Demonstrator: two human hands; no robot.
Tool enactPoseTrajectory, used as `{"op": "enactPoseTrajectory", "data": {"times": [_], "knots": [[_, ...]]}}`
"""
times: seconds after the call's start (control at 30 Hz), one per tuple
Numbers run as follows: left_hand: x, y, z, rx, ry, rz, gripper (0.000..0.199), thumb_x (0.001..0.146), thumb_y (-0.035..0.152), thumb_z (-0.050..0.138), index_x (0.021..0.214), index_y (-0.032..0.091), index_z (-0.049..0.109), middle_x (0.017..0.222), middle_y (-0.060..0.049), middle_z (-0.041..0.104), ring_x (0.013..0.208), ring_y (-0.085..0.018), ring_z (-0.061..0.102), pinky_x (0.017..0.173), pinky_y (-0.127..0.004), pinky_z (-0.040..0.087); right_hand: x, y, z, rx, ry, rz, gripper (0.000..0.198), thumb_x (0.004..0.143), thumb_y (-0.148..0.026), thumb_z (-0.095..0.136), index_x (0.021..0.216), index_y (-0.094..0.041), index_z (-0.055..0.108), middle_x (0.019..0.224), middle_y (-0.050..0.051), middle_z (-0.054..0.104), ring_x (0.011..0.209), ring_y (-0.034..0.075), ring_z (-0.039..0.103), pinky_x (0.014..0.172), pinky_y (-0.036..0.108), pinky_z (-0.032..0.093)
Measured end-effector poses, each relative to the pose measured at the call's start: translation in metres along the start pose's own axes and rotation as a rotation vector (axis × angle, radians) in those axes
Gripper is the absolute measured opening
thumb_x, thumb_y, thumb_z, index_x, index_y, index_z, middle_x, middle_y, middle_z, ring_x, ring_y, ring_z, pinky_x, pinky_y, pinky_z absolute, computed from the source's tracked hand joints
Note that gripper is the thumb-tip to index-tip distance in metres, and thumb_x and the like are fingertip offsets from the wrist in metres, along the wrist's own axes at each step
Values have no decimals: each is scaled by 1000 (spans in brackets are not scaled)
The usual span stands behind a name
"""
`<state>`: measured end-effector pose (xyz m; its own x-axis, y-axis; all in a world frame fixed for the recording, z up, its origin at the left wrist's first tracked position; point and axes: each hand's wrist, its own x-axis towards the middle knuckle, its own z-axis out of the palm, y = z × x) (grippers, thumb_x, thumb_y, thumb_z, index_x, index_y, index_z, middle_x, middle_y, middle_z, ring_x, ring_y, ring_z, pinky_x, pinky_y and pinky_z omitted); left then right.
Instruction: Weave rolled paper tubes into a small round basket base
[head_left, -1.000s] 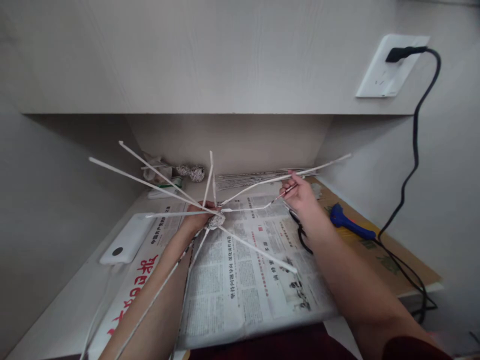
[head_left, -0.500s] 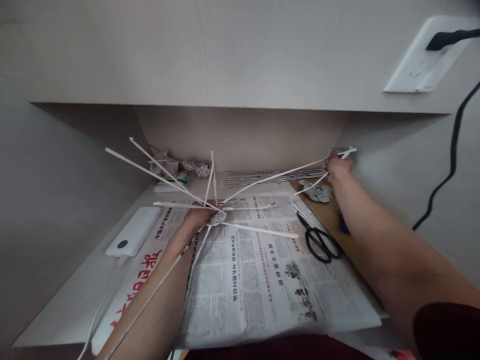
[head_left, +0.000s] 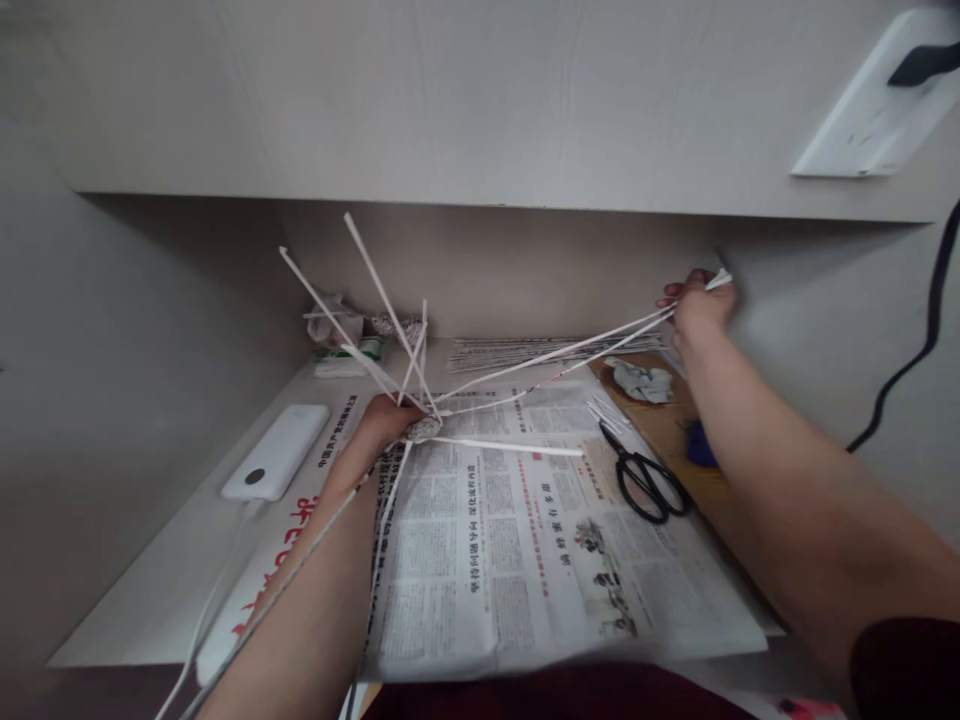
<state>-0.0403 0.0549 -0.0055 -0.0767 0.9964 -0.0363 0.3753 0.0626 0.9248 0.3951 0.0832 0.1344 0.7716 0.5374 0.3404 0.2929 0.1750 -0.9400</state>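
While the left hand [head_left: 386,418] closes its fingers around a small woven piece [head_left: 425,430], the head view shows that piece just above the newspaper [head_left: 510,590], left of the middle of the table [head_left: 142,600]. Its thumb and fingers press together on the piece, with several pale paper sticks [head_left: 384,300] slanting upward from it. Out to the right, the right hand [head_left: 703,305] pinches two long paper strips [head_left: 551,379] near their far ends (a white tip pokes out past the fingers); they run back to the woven piece. One shorter white stick [head_left: 517,448] points right over the print.

Near the paper's right edge lie black scissors [head_left: 649,485], a few thin white sticks [head_left: 607,412] just beside their tips. Behind, a bundle of sticks [head_left: 525,352] lies near the back wall, and crumpled paper [head_left: 637,380] sits on cardboard [head_left: 671,420]. On the left lies a white power bank [head_left: 276,452], cable attached.
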Motion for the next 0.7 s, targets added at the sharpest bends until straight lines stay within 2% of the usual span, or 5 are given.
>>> {"op": "enactPoseTrajectory", "data": {"times": [0.17,0.3,0.4,0.6,0.7], "knots": [[-4,8,-7,12,25,-48,9,47,22,76,50,20,67,49,0,63,54,-18,58,53,-26,42,-9,7,-2,84,-10,90,8,93,-18,51,99,-20,46,69,-4,58,45,6,50,52,24,36],[1,3,-15,-21,90,-71,12,48,20,78,51,21,67,49,0,62,54,-17,58,53,-26,41,-10,-3,-5,294,7,250,14,98,-22,42,84,-22,43,63,-6,51,45,6,48,54,24,37],[6,-5,-18,-36,112,-116,15,46,21,80,54,21,67,53,0,65,56,-18,59,54,-26,41,-10,-17,-5,359,33,238,16,100,-26,40,84,-24,40,63,-7,50,45,5,47,53,23,37],[-5,-9,-16,-90,178,-130,20,49,29,83,56,19,68,54,-1,64,57,-18,59,58,-27,41,-8,-33,-3,201,55,98,8,101,-26,37,94,-23,41,71,-4,55,46,3,48,55,24,34],[-20,-4,-13,-154,186,-126,21,48,27,85,55,19,67,55,-1,65,58,-17,60,59,-27,43,-4,-17,-4,-85,-44,193,34,99,-50,36,94,-18,48,70,3,60,46,7,50,52,27,34]]}}
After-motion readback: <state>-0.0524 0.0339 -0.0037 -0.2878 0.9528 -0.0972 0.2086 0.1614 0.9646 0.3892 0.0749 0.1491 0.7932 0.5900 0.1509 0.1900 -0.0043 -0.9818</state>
